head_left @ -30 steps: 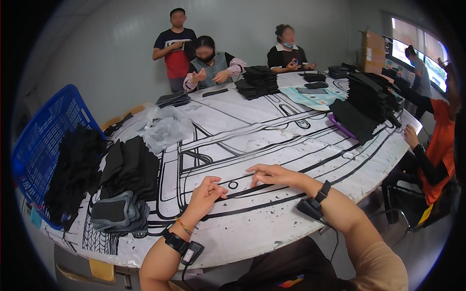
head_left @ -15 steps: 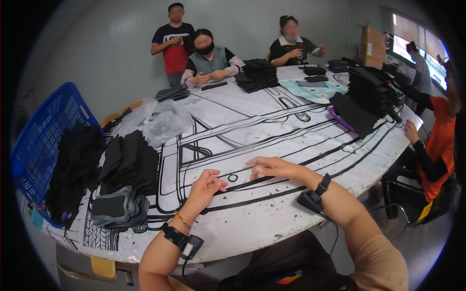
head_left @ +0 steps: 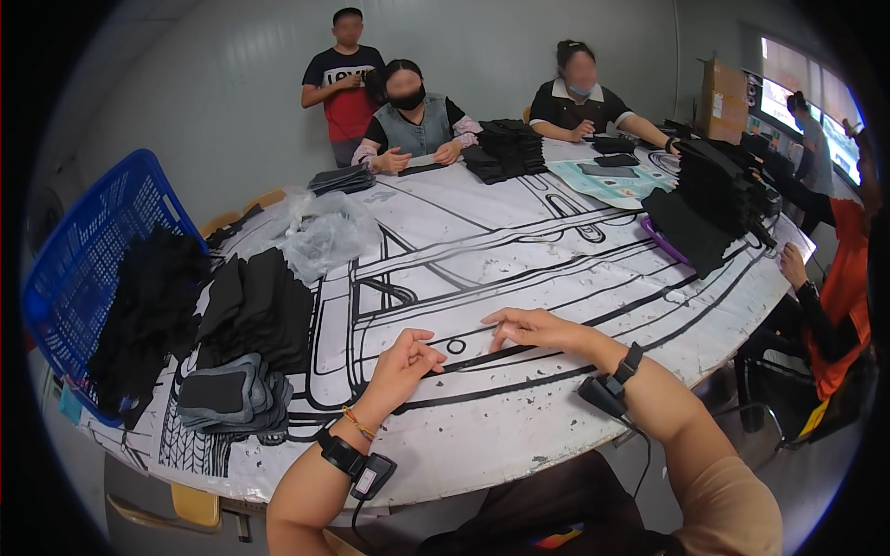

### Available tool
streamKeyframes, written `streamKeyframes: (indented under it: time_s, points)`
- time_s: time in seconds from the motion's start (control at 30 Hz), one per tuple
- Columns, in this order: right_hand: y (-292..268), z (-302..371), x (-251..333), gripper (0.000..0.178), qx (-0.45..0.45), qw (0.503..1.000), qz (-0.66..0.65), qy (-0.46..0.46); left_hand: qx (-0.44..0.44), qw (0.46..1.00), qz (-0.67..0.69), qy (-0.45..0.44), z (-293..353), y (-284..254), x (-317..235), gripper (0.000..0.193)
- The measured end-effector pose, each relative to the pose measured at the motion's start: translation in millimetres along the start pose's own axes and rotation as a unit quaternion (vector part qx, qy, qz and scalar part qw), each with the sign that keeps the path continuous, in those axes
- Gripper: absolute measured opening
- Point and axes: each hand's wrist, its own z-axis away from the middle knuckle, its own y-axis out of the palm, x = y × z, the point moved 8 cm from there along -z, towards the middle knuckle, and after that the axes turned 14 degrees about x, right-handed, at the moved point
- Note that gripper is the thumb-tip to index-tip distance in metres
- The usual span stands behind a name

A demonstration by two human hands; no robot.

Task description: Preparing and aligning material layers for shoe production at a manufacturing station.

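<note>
My left hand [head_left: 402, 369] and my right hand [head_left: 538, 332] hover over the near part of the white table [head_left: 519, 394], whose cover bears a black line drawing. Nothing is in either hand. The left fingers are loosely bent and apart; those of the right reach toward the left hand, slightly curved. Left of my left hand lie a pile of grey and black cloth pieces [head_left: 232, 394] and, behind it, a stack of folded black cloth pieces [head_left: 258, 310]. Each wrist wears a black strap with a small cabled box.
A blue basket [head_left: 102, 232] with black cloth leans at the left, near a clear plastic bag [head_left: 324, 232]. Tall black cloth stacks [head_left: 714, 190] and a purple tray [head_left: 660, 243] stand at the right. Several people sit or stand around the table; a cardboard box [head_left: 721, 100] is behind.
The view has shifted slightly. My hands stay nearly where they were, still empty. Across the table, the person at the back right now stretches an arm toward the black stacks.
</note>
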Motion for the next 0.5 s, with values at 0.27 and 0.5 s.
streamKeyframes:
  time_s: [0.27,0.5]
  points:
    - [-3.1,-0.7,-3.0,0.061,-0.001,1.0,-0.002,-0.007,0.008,1.0,-0.016,-0.013,-2.5,0.7,-0.2,0.03]
    - [-1.6,0.7,-0.3,0.055,0.0,1.0,-0.007,-0.016,0.003,0.999,-0.029,-0.022,-0.9,2.1,-5.1,0.03]
